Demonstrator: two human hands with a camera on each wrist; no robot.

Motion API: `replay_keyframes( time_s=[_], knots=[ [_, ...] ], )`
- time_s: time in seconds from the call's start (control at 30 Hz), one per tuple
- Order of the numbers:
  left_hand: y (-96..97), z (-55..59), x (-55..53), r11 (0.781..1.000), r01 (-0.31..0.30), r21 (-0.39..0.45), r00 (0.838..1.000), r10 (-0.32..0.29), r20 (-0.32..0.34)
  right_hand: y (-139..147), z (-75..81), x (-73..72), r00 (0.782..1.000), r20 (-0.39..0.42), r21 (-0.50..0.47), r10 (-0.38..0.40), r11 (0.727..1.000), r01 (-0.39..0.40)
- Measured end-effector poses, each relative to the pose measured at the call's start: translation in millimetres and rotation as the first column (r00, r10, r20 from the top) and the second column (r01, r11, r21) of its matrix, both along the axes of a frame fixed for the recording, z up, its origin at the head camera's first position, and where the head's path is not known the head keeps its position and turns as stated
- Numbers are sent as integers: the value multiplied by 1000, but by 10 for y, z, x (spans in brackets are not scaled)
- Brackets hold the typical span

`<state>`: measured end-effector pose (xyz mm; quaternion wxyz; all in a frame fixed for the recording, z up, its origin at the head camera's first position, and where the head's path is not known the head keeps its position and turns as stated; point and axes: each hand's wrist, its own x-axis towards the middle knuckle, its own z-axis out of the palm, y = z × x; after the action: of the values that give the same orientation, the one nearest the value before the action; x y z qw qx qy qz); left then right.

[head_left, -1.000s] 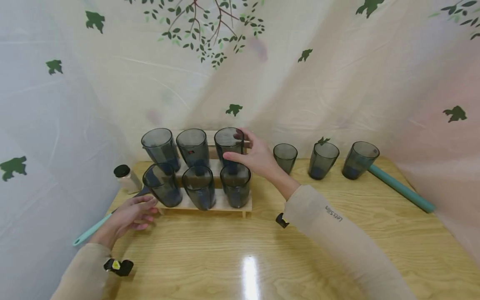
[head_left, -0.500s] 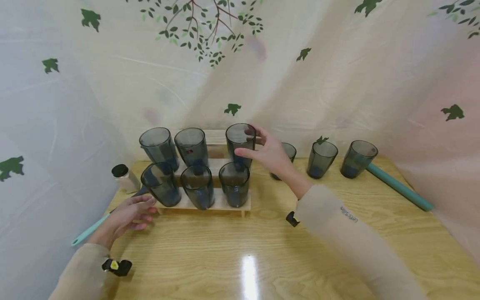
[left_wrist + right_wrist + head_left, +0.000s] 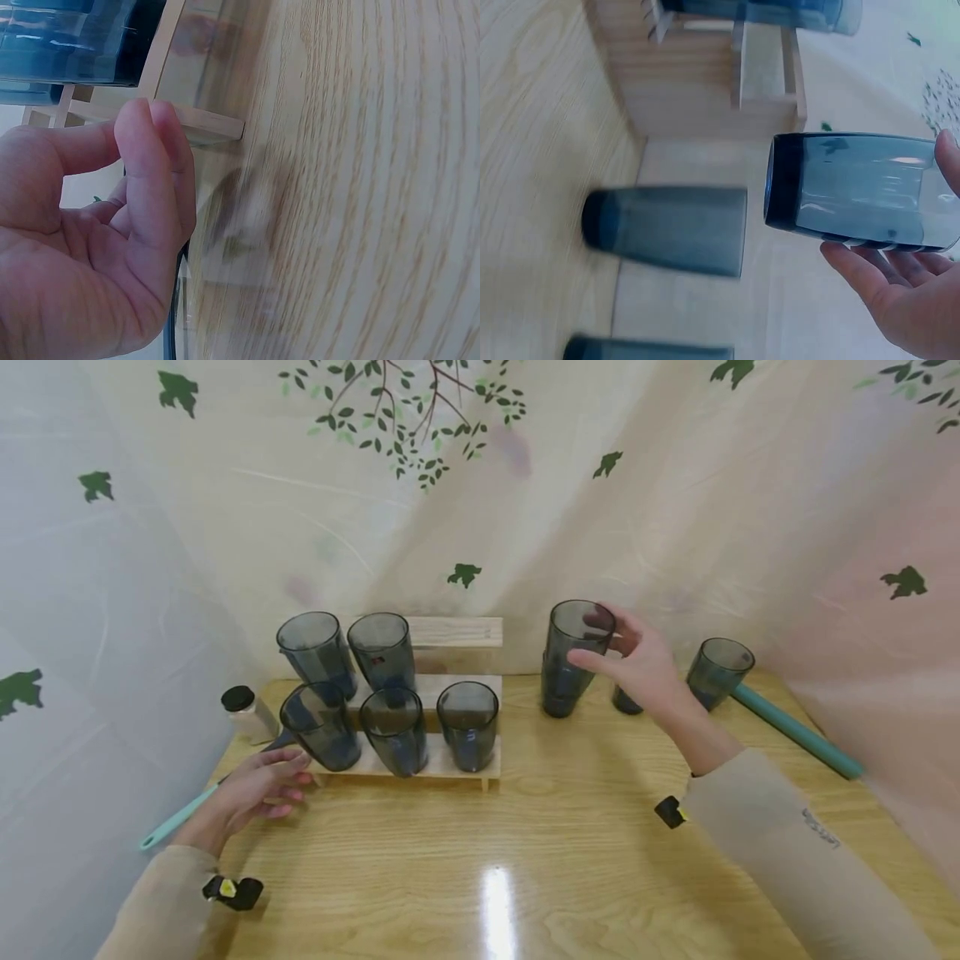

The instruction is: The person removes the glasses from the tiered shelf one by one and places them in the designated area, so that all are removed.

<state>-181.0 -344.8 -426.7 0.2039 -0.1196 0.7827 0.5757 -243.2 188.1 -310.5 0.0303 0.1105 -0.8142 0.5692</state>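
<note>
My right hand [image 3: 641, 664] grips a grey drinking glass [image 3: 573, 631] near its rim, thumb in front and fingers behind. In the right wrist view the held glass [image 3: 855, 187] is clear of the table, with a standing glass [image 3: 667, 229] beside it. From the head it overlaps that glass. My left hand [image 3: 258, 789] hangs loosely curled at the left front corner of a stepped wooden rack [image 3: 461, 633], holding nothing. Three glasses fill the rack's front step, among them a front right glass [image 3: 468, 727]. Two more, including a back left glass [image 3: 315, 647], stand behind.
Right of my right forearm stands another glass [image 3: 720, 672]; one more is mostly hidden behind that hand. A teal rod [image 3: 798, 731] lies at the table's right. A black-lidded jar [image 3: 253, 718] and a teal-handled utensil [image 3: 180, 818] are at the left. Printed curtain [image 3: 600, 543] encloses the back.
My right hand has lifted the glass from the rack's back right place and carried it right, over the standing glasses. My left hand stays where it was.
</note>
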Motion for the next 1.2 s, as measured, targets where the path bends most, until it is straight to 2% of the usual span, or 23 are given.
replay_keyframes(
  time_s=[0.13,0.33,0.6,0.73,0.93,1.2],
  knots=[
    [6,-9,-10,1000,1,-3,1000,-1,1,365,-41,131,994,-14,57,-108,992,109],
    [2,1,-16,1000,4,-8,1000,-4,6,855,-229,290,972,-69,40,-224,973,227],
    [18,22,1,1000,3,-20,1000,-3,4,1378,-510,402,936,12,119,-351,930,347],
    [27,18,0,1000,-1,-21,1000,1,4,1539,-644,438,925,25,133,-378,919,372],
    [16,6,4,1000,0,-15,1000,0,-10,1686,-841,484,922,33,140,-387,915,379],
    [20,10,12,1000,-11,-16,1000,11,-1,1786,-992,512,913,105,163,-395,912,376]
  ],
)
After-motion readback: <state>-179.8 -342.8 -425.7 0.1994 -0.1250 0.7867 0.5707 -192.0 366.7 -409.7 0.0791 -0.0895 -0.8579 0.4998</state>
